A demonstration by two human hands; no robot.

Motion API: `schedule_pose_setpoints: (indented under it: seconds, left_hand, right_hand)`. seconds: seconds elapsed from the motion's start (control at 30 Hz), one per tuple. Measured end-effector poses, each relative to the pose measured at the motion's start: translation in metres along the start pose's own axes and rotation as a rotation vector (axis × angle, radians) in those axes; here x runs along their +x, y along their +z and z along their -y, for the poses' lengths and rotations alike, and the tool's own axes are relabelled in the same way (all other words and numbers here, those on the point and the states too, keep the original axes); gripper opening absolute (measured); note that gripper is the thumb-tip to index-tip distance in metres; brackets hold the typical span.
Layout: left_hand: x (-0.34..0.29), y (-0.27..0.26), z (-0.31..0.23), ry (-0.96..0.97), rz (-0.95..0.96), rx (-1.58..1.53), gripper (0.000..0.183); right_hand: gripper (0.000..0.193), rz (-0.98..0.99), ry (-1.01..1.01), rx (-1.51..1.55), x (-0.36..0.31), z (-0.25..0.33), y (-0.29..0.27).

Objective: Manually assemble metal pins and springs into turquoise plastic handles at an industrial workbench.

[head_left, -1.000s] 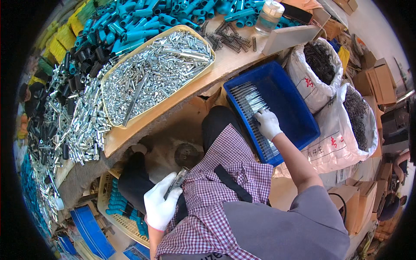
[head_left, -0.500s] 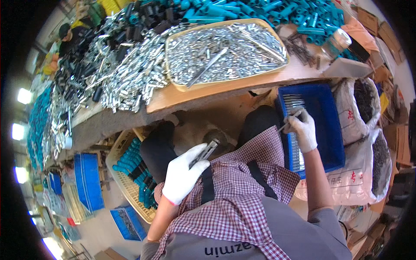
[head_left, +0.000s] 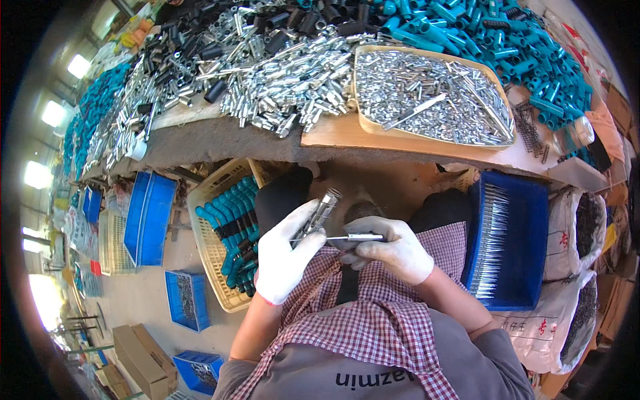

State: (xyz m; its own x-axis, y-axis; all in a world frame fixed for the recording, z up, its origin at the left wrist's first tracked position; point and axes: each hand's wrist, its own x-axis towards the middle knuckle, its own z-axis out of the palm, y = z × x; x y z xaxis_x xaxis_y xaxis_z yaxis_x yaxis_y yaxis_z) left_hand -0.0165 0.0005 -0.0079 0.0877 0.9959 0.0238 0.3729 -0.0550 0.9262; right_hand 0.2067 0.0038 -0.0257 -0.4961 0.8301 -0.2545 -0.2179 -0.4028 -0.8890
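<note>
In front of my lap, my gloved left hand (head_left: 283, 260) is closed round a silver metal tube-like part (head_left: 324, 208), tilted with its end up and to the right. My gloved right hand (head_left: 403, 252) pinches a slim metal rod with a thicker shank (head_left: 365, 237). The rod's thin end points left and meets the left hand's fingers beside the silver part; whether it enters the part cannot be made out. At the right, a blue bin (head_left: 545, 250) holds a row of similar thin metal rods (head_left: 492, 233).
On the bench stand a cream tray (head_left: 370, 130) of small metal pieces, a heap of silver parts (head_left: 287, 90) and teal tubes (head_left: 527, 63). Left of my knees is a yellow basket (head_left: 193, 200) with teal-handled pieces. White sacks (head_left: 563, 233) stand beyond the blue bin.
My right hand has moved from the blue bin to beside my left hand, bringing a metal rod. My left hand still holds the silver part. The view has shifted leftward.
</note>
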Motion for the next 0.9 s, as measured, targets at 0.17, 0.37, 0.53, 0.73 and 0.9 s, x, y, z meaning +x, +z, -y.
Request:
schedule_pose_setpoints:
  seconds: [0.17,0.37,0.53,0.73,0.9]
  left_hand:
    - [0.0,-0.004,-0.003,0.01,0.031,0.042,0.049]
    - [0.003,-0.005,-0.01,0.134,0.12,0.204,0.053]
    - [0.002,-0.011,-0.004,0.187,0.113,0.267,0.049]
    - [-0.003,-0.016,-0.012,0.207,0.193,0.321,0.039]
    - [-0.003,-0.01,-0.013,0.272,0.247,0.323,0.038]
  right_hand:
    - [0.036,-0.016,0.019,-0.129,0.0,0.002,0.001]
    - [0.029,-0.12,0.044,-0.245,0.002,-0.003,-0.002]
    - [0.024,-0.345,-0.188,-0.491,-0.008,0.003,-0.037]
    - [0.024,-0.396,-0.245,-0.595,-0.03,0.05,-0.044]
    - [0.026,-0.233,-0.247,-0.759,-0.03,0.058,-0.03]
